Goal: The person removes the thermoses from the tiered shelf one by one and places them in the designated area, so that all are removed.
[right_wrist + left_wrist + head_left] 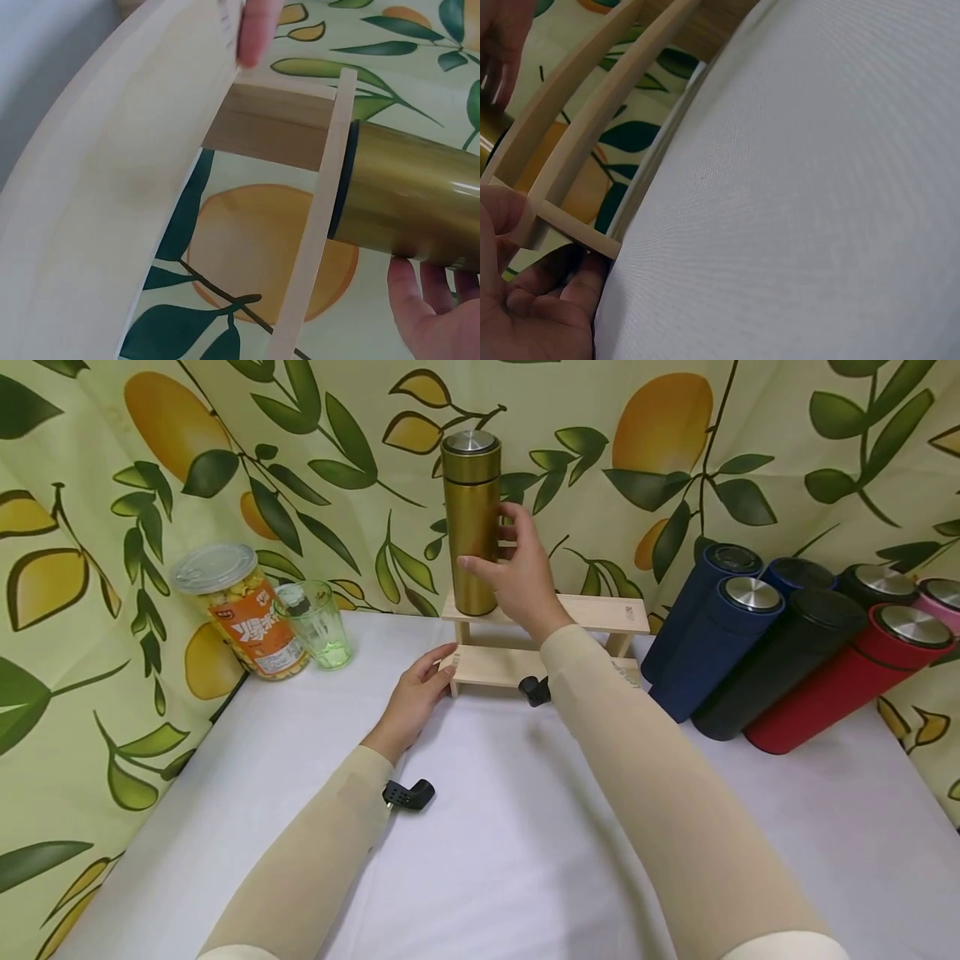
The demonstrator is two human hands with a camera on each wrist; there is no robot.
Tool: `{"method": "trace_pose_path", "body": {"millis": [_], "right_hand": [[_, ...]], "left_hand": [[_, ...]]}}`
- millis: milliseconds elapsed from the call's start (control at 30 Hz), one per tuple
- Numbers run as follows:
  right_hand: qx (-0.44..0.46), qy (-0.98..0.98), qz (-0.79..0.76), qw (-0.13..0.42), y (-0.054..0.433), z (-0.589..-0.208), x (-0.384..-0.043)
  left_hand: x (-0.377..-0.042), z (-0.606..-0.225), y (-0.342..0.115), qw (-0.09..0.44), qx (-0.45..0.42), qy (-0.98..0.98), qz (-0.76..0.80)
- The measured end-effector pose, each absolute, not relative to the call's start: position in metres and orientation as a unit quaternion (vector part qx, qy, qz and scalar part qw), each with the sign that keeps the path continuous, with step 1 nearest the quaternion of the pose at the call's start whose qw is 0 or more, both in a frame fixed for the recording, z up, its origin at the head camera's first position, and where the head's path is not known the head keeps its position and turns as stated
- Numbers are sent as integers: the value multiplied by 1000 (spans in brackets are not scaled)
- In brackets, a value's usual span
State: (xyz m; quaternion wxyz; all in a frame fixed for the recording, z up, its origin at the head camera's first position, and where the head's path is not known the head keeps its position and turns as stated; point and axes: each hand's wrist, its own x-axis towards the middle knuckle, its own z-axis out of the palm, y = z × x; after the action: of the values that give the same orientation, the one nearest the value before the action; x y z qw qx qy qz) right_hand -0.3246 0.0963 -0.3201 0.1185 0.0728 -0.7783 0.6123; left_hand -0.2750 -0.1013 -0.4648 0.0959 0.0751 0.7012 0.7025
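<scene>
A gold thermos bottle (472, 527) with a steel-topped lid stands upright at the left end of the upper step of a small wooden two-step rack (491, 666). My right hand (525, 577) holds the bottle low down, thumb across its front and fingertips at its right side. In the right wrist view the bottle's dark base (346, 180) meets the upper board. My left hand (420, 689) grips the left end of the lower step. Its thumb (502, 208) lies against the wood in the left wrist view, with the other fingers bent at the board's end.
Several thermos bottles, among them a red one (847, 681) and a black one (780, 664), stand close together right of the rack. On the left are a snack jar (255, 622) and a green-tinted glass (322, 627). Fruit-patterned cloth (555, 402) hangs behind the white table (480, 860).
</scene>
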Motion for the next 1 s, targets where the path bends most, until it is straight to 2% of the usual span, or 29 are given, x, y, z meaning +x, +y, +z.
{"method": "trace_pose_path", "body": {"millis": [500,1000], "right_hand": [[68,-782,603,140,110,-324,-301],[112,-761,618,161,136,-336,-254]], "left_hand": [[-276,-466,-99,102,78,701,701],[-275,-465,-101,95,69,718,686]]}}
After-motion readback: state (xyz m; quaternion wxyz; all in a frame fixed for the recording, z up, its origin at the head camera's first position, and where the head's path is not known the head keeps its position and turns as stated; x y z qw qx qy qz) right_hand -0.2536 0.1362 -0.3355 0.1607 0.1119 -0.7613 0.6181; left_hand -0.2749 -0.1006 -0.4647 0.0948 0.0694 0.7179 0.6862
